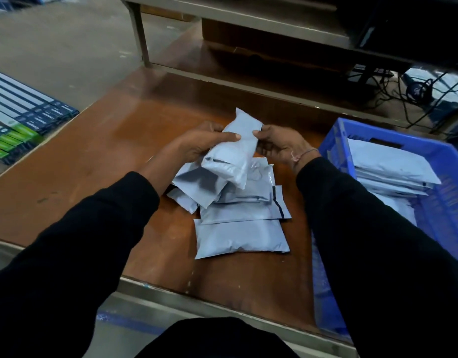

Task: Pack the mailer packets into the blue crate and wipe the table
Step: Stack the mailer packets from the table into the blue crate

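A grey mailer packet [235, 151] is held up over the brown table [99, 161] by both hands. My left hand [199, 143] grips its left edge, thumb across the front. My right hand [279, 143] pinches its right edge. Under it lies a loose pile of several grey mailer packets [238, 228] on the table. The blue crate [444, 210] stands at the table's right side, with several packets [388, 164] stacked flat inside it; my right sleeve hides its near part.
A metal shelf frame [142, 37] rises at the table's far edge, with a cardboard box [261, 45] behind it. Flat printed boxes [24, 120] lie on the floor to the left. Cables [416, 94] trail at the far right.
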Demonstrator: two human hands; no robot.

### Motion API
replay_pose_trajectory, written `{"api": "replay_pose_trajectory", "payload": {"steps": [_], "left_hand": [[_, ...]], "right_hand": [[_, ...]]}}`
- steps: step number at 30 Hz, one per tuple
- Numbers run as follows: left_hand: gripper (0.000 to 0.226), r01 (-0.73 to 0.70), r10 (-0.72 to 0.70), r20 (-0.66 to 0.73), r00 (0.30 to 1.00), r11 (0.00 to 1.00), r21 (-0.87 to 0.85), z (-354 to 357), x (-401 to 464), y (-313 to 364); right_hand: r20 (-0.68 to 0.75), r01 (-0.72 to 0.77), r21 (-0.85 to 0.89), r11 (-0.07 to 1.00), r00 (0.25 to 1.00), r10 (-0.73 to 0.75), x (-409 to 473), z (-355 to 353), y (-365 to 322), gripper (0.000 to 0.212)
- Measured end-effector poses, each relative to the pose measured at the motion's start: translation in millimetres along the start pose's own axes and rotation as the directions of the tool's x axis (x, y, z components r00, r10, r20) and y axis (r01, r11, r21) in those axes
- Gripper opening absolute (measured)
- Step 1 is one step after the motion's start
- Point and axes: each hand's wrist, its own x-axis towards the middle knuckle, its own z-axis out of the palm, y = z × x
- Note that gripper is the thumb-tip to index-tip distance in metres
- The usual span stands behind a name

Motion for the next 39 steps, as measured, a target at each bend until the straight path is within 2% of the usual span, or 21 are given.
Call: {"api": "replay_pose_trajectory", "payload": {"steps": [1,3,5,6,8,10,11,12,13,17,19,23,25,27,31,36,39], "left_hand": [[0.045,0.009,-0.009,-0.027,1.000,1.000,-0.007,-4,-1,-1],[0.033,0.006,-0.009,-0.089,0.996,0.999,-0.035,-11,-3,-3],[0.016,-0.001,-0.011,-0.134,0.991,0.996,-0.085,-20,-6,-7],[0.013,-0.003,-0.014,-0.146,0.989,0.994,-0.109,-25,-7,-9],[0.012,-0.014,-0.007,-0.157,0.988,0.991,-0.131,-32,-8,-13],[0.005,-0.039,0.015,-0.168,0.986,0.990,-0.139,-33,-10,-13],[0.003,-0.042,0.018,-0.170,0.985,0.989,-0.140,-33,-10,-13],[0.005,-0.038,0.016,-0.162,0.987,0.990,-0.137,-32,-11,-13],[0.008,-0.035,0.016,-0.148,0.989,0.991,-0.131,-31,-11,-14],[0.012,-0.027,0.017,-0.087,0.996,0.993,-0.111,-23,-9,-15],[0.014,-0.038,0.031,-0.065,0.997,0.993,-0.109,-16,-8,-14],[0.035,-0.048,0.042,-0.052,0.998,0.991,-0.126,-8,-3,-15],[0.050,-0.040,0.033,-0.053,0.998,0.991,-0.131,-1,-1,-13],[0.056,-0.036,0.032,-0.032,0.999,0.991,-0.128,8,-1,-9],[0.041,-0.015,0.020,0.039,0.999,0.993,-0.114,27,3,-4],[0.036,-0.025,0.034,0.072,0.997,0.993,-0.113,55,2,8],[0.054,-0.031,0.043,0.116,0.992,0.995,-0.100,69,-1,11]], "right_hand": [[-0.007,0.006,-0.003,1.000,1.000,-0.006,-2,1,2,0.006],[-0.046,0.006,-0.125,0.992,0.999,-0.012,-1,-4,13,0.015],[-0.058,0.023,-0.420,0.907,0.997,-0.052,-1,-14,29,0.014],[-0.009,0.053,-0.596,0.802,0.997,-0.072,-2,-19,37,0.015],[0.164,0.141,-0.862,0.486,0.987,0.003,-4,-23,50,0.031],[0.238,0.220,-0.962,0.164,0.966,0.102,-8,-19,59,0.058],[0.246,0.243,-0.969,0.043,0.965,0.095,-8,-16,65,0.070],[0.248,0.251,-0.968,-0.032,0.966,0.067,-8,-13,70,0.077],[0.251,0.252,-0.966,-0.058,0.967,0.037,-7,-11,73,0.080],[0.245,0.244,-0.970,0.018,0.968,0.055,-12,-16,60,0.072],[0.255,0.256,-0.967,-0.004,0.964,0.074,-20,-23,42,0.066],[0.291,0.298,-0.952,-0.069,0.952,0.093,-43,-43,0,0.056],[0.331,0.333,-0.943,-0.002,0.938,0.102,-57,-57,-22,0.055],[0.394,0.388,-0.917,0.091,0.917,0.059,-73,-72,-41,0.055],[0.487,0.496,-0.828,0.261,0.867,-0.101,-96,-96,-61,0.062],[0.548,0.528,-0.777,0.342,0.835,-0.044,-109,-130,-73,0.062],[0.584,0.538,-0.720,0.437,0.811,-0.036,-123,-145,-72,0.061]]}}
